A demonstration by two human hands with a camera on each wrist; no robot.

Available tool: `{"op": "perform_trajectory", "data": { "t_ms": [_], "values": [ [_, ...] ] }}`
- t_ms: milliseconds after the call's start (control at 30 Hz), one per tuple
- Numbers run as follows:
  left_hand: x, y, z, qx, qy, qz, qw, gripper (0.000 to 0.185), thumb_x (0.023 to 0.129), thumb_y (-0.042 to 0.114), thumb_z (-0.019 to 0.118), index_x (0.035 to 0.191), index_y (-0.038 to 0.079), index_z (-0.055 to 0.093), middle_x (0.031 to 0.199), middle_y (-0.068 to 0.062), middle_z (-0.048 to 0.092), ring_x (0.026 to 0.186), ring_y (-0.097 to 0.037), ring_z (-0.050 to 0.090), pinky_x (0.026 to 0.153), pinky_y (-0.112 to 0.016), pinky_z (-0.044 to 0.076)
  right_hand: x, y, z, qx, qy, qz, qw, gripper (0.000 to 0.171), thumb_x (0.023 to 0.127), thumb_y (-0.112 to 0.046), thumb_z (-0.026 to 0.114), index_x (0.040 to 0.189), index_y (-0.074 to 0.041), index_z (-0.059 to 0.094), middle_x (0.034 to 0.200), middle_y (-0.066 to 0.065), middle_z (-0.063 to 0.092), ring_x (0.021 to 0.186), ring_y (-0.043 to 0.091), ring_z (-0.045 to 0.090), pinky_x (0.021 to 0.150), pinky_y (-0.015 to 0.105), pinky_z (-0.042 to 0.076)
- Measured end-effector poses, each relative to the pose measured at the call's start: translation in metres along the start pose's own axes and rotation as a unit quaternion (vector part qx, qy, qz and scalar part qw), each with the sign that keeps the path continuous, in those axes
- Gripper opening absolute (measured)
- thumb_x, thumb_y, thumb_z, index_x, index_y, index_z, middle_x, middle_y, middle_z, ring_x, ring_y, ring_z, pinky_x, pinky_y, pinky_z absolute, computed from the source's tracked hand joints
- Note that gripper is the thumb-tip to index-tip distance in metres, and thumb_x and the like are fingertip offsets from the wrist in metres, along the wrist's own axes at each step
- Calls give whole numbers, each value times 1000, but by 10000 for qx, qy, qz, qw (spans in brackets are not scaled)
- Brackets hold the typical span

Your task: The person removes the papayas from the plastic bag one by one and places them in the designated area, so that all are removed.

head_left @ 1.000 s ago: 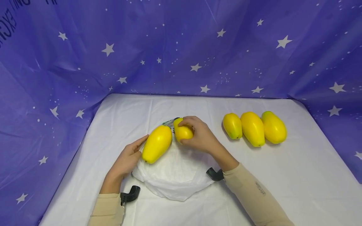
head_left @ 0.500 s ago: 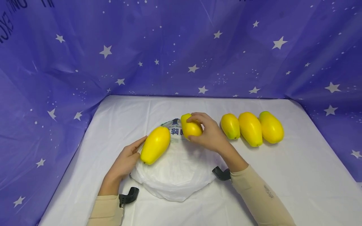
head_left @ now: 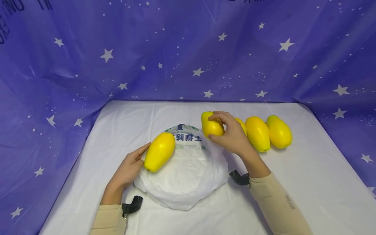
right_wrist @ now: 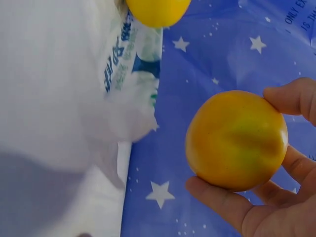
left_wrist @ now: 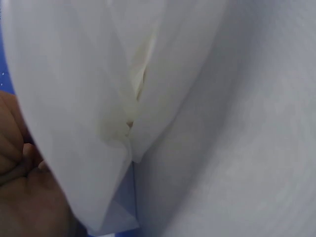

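Beside 3 mangoes (head_left: 258, 132), right hand (head_left: 232, 135) has carried its gripped mango (head_left: 212, 126); left hand (head_left: 129, 168) stays flat.

A white-covered worktop (head_left: 308, 182) fills the lower frame. Behind it, across the upper frame, hangs a purple backdrop (head_left: 176, 49) printed with white stars. Right of centre, two yellow mangoes (head_left: 268, 132) lie side by side, touching.
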State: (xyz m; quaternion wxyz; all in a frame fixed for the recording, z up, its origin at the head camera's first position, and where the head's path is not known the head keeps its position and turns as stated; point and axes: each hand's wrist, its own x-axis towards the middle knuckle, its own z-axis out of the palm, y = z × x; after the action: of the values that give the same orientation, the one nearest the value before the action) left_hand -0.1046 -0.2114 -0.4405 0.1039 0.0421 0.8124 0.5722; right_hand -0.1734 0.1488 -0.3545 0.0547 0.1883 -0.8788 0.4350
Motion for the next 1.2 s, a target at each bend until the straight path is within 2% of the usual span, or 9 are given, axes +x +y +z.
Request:
{"op": "perform_trajectory", "data": {
  "t_ms": [667, 867, 1200],
  "values": [
    [-2, 1, 1, -171, -64, -1, 9998, 67, 88, -10, 35, 151, 13, 37, 154, -5, 34, 142, -21, 23, 115, -46, 19, -12, 15, -48, 190, 632, 519, 9965, 51, 73, -7, 82, 120, -13, 64, 140, -1, 49, 122, 26, 47, 103, 48, 38],
    [-1, 1, 1, -340, -95, 49, 9994, 67, 88, -11, 33, 152, 12, 35, 153, -6, 34, 141, -20, 25, 114, -43, 21, -13, 21, -58, 201, 701, 573, 9957, 54, 73, -2, 81, 123, -6, 62, 144, 7, 46, 127, 31, 43, 106, 50, 36],
    [-3, 2, 2, -237, -45, -31, 9997, 66, 90, -10, 34, 152, 11, 35, 154, -6, 34, 142, -21, 24, 115, -44, 20, -19, 27, -72, 1, 794, 691, 9944, 52, 75, -10, 82, 123, -9, 61, 141, 3, 48, 131, 26, 40, 108, 50, 34]
  ]
}}
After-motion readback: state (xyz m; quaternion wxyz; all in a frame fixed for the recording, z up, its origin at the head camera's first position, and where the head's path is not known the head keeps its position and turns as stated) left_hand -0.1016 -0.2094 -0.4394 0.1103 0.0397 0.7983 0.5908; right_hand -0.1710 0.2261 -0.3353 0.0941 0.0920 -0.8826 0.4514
